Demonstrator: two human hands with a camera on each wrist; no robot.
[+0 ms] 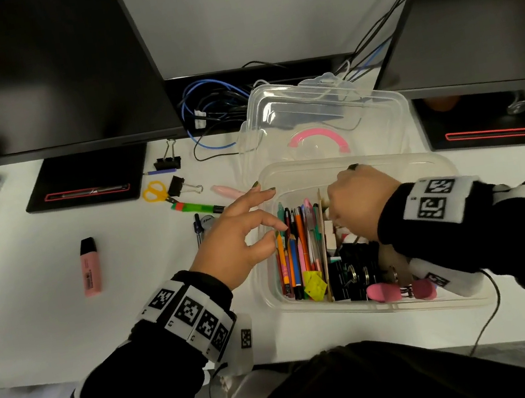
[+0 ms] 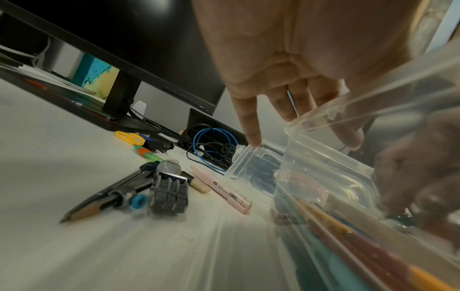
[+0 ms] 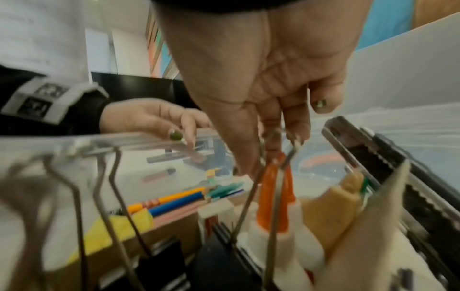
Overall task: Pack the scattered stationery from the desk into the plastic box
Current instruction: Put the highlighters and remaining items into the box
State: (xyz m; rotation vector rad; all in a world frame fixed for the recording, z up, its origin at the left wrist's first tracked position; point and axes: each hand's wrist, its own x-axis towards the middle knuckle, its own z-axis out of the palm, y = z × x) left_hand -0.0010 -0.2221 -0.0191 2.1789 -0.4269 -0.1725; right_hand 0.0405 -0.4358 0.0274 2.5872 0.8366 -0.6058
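Reaching into the box (image 1: 373, 308), the right hand (image 1: 361, 203) pinches the wire handles of a binder clip (image 3: 267, 212) between fingertips (image 3: 296, 128) and thumb, the clip's black body hanging down among the other clips in the box's right compartment, handles standing near upright; I judge this clip is about to be let go there. The left hand (image 1: 236, 238) hovers at the box's 9 o'clock rim, fingers spread and loosely curved, holding nothing, index and middle tips over the pens (image 1: 296, 245), which lie with long axes running 12 to 6. Loose items wait on the table (image 1: 49, 321) at the left hand's 9 to 12 o'clock: compass (image 1: 198, 230) and sharpener (image 2: 169, 195) just beside it; green marker (image 1: 198, 206) and pink pen (image 1: 226, 191) a little farther, both lying roughly 9 to 3; scissors (image 1: 155, 192) and two clips (image 1: 179, 186) beyond; pink highlighter (image 1: 90, 267) well apart at 9, axis 12 to 6. The left hand is nearer all of these; the right would have to cross the box.
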